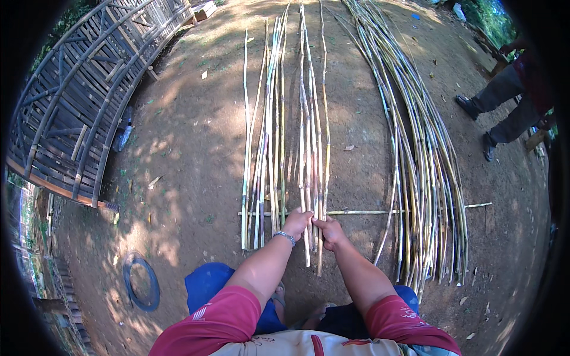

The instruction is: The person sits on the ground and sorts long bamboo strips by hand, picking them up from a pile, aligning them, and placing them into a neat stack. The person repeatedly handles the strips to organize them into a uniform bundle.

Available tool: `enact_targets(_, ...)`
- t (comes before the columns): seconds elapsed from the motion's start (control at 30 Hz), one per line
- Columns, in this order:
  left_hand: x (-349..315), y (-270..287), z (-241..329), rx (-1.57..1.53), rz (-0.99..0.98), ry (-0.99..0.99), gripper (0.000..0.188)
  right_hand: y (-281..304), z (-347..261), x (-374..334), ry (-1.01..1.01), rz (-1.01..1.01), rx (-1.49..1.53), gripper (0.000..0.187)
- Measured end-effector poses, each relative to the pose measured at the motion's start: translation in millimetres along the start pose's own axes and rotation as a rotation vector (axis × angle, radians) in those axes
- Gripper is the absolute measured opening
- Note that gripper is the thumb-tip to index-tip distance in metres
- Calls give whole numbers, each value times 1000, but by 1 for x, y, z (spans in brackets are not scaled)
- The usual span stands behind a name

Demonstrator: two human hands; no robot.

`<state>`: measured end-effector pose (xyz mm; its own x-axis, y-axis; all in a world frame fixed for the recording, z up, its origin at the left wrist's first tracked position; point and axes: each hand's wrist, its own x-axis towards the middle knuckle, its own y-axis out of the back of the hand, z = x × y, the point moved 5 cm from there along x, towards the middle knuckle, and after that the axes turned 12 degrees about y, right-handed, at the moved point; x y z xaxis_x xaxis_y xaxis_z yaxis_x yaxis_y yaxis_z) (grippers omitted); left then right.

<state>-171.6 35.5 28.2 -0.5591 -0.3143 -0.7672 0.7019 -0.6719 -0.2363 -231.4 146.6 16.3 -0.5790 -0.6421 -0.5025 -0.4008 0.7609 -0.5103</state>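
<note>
Long thin bamboo poles lie on the ground in front of me, pointing away. My left hand [298, 223] is closed around the near end of one pale pole [307, 252]. Right beside it, my right hand [331, 231] grips a second bamboo pole [320, 261], thumb toward the left hand. The two hands nearly touch, and the fingers' undersides are hidden. To the left of my hands lies a loose row of several more poles [259, 178]. A thin stick [362, 212] runs crosswise near the poles' near ends.
A big bundle of bamboo poles [418, 178] lies to the right. Beyond it stands another person in dark trousers [504, 89] and black shoes. A slatted bamboo structure [77, 101] rises at the left, with a coil of dark tubing [155, 291] on the ground nearer me.
</note>
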Motion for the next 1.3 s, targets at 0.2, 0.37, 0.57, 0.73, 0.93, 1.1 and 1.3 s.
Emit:
enact_targets(0.2,-3,9,-5,-151,-86,64,25,-7,-1,2,-80,-30,-7,25)
enact_targets(0.37,-7,3,-4,-98,-17,21,24,-3,-2,5,-72,-89,-52,21)
enact_targets(0.57,1,4,-7,19,44,20,17,-3,5,9,-43,-100,-12,23)
enact_targets(0.73,16,12,-17,-99,-83,30,20,-4,10,9,20,-29,-41,25)
enact_targets(0.93,9,20,-19,-180,-48,-109,26,-21,11,3,98,10,-49,25)
enact_targets(1.1,3,19,-22,-201,-41,-52,26,-14,11,-3,47,3,-111,30)
enact_targets(1.3,-2,16,-2,84,233,-83,26,-9,-15,17,-152,-185,-837,34)
